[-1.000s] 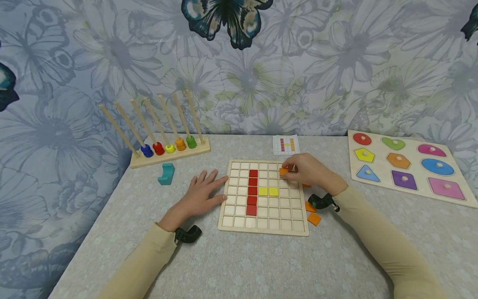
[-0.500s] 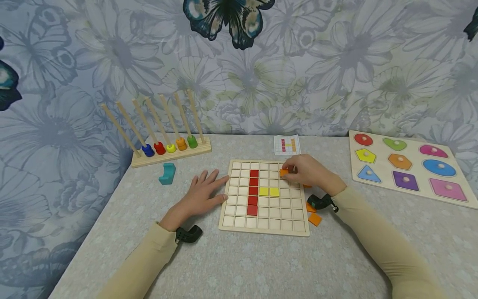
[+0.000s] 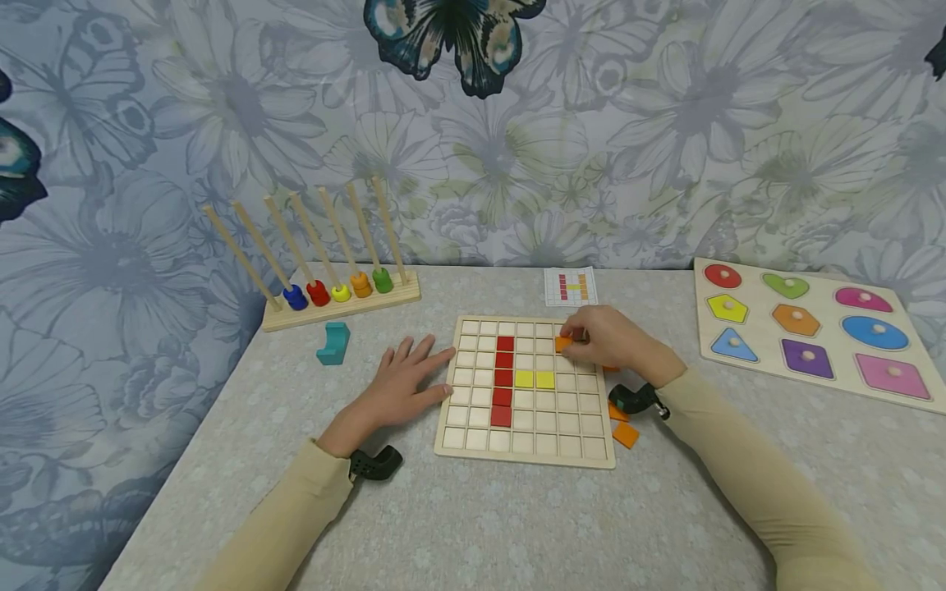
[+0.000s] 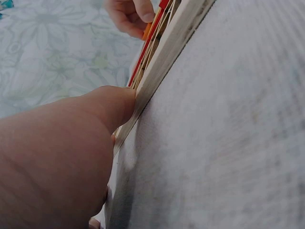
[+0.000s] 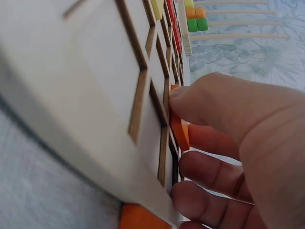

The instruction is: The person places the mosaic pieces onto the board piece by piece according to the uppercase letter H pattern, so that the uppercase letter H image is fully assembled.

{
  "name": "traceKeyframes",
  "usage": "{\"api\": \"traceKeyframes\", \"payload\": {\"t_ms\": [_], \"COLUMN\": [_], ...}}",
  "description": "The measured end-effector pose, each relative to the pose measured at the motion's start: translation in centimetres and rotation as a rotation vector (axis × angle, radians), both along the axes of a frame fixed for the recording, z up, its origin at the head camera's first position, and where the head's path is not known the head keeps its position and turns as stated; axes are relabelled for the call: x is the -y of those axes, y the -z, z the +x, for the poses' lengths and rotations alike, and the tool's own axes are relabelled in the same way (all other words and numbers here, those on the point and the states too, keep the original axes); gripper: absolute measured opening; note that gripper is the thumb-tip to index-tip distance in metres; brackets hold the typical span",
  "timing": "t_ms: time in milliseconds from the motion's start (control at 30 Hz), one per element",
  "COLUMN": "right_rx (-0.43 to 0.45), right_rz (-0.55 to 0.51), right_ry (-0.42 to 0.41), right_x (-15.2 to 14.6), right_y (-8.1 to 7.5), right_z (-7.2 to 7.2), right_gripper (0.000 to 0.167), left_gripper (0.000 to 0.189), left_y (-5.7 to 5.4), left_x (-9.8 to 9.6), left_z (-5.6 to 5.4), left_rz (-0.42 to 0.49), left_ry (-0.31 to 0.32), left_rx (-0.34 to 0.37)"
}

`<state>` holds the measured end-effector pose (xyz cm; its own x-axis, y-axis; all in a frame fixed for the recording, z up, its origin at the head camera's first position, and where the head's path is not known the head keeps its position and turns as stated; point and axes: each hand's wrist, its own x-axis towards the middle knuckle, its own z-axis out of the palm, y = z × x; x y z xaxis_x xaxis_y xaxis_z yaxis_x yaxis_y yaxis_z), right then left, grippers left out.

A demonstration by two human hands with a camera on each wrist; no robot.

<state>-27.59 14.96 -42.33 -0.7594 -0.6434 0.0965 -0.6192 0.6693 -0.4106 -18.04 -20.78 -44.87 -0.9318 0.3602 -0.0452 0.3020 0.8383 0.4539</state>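
Note:
My right hand (image 3: 609,338) pinches an orange square tile (image 3: 563,345) over the upper right of a wooden grid board (image 3: 545,421). In the right wrist view, the tile (image 5: 179,129) stands tilted at a cell, between thumb and fingers. Spread and fairly straight, the fingers of my left hand (image 3: 392,392) touch the board's left edge. A column of several red tiles (image 3: 503,377) fills cells left of centre, and two yellow tiles (image 3: 545,379) extend rightward from it. Loose orange tiles (image 3: 626,435) lie beside the board's right edge, some partly hidden by the right wrist.
Behind the board lies a pattern card (image 3: 570,286). A peg stand (image 3: 343,309) with coloured rings is at the back left, a teal curved block (image 3: 334,343) before it. At right lies a shape puzzle board (image 3: 809,332). A patterned wall (image 3: 488,180) rises behind.
My right hand has brought the orange tile slightly nearer to me over the cell. The left hand keeps its place at the board's edge. The head view has shifted a little.

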Motion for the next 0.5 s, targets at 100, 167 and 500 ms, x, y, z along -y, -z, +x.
{"api": "traceKeyframes", "payload": {"t_ms": [100,167,500], "right_rx": [0.004,0.004,-0.018], "right_rz": [-0.003,-0.006,-0.007], "right_ry": [0.000,-0.005,-0.008], "right_x": [-0.05,-0.10,-0.12], "right_y": [0.07,0.06,0.24], "right_z": [0.01,0.04,0.13], "right_gripper": [0.019,0.020,0.020], "left_gripper": [0.063,0.063,0.063], "left_y": [0.05,0.08,0.14], "left_x": [0.02,0.05,0.13], "left_z": [-0.03,-0.05,-0.07], "left_rz": [-0.003,-0.003,0.004], "left_ry": [0.003,0.007,0.016], "left_rx": [-0.006,-0.009,-0.012]}}
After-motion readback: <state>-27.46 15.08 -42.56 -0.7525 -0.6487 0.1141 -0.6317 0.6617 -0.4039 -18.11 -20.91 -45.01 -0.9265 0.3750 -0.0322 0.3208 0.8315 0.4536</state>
